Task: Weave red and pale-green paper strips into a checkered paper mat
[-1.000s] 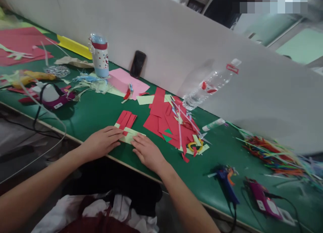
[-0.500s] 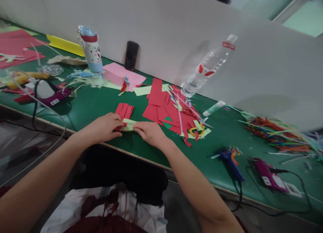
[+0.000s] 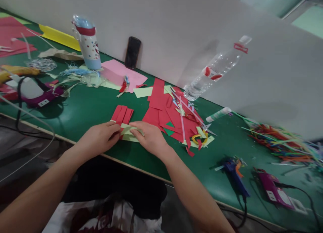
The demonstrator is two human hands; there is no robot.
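A small woven piece of red paper strips (image 3: 122, 114) and pale green strips (image 3: 128, 131) lies near the front edge of the green table (image 3: 93, 105). My left hand (image 3: 99, 138) rests on its left end, fingers curled and pinching a strip. My right hand (image 3: 150, 138) pinches a pale green strip at the right end, lifting it slightly off the table. Both hands nearly touch over the piece.
A pile of red paper scraps (image 3: 171, 117) lies to the right, beside a tipped clear bottle (image 3: 214, 71). A phone (image 3: 133, 52) leans on the white wall. A drinking flask (image 3: 87, 41), pink paper (image 3: 123, 74), glue guns (image 3: 236, 174), and coloured sticks (image 3: 277, 140) are also here.
The view shifted slightly. My right hand has moved onto the pale green strip and curled it upward; my left hand stays on the woven piece.
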